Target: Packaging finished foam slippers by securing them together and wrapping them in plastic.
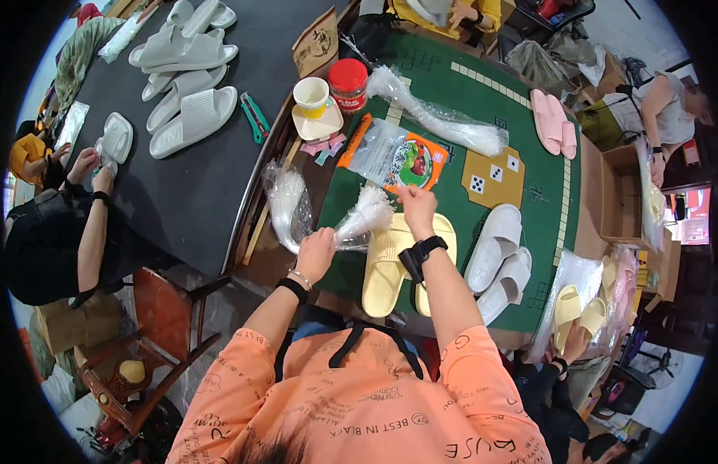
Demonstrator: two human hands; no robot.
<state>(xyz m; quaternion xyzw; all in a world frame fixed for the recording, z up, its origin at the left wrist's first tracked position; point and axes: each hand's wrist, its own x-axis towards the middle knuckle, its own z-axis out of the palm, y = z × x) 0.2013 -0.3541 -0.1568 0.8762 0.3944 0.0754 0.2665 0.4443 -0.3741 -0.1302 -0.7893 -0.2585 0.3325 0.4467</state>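
Observation:
My left hand (pixel 316 253) is closed at the lower end of a bundle of thin white plastic strands (pixel 364 215), which fans out toward my right hand. Fingers pinched together, my right hand (pixel 418 206) is just right of the fanned tips, over the edge of an orange-and-clear packet (pixel 398 155). Anything in that pinch is too small to make out. A pair of pale yellow slippers (pixel 384 267) lies below, partly covered by my right wrist and forearm. Another strand bundle in clear plastic (pixel 286 203) lies left of my left hand.
Grey-white slippers (pixel 494 247) lie to the right, pink slippers (pixel 553 124) farther off. A long wrapped strand bundle (pixel 440 116), red-lidded jar (pixel 348 83) and paper cup (pixel 311 97) stand beyond. Co-workers handle slippers at left and right. A utility knife (pixel 254 117) lies on the dark table.

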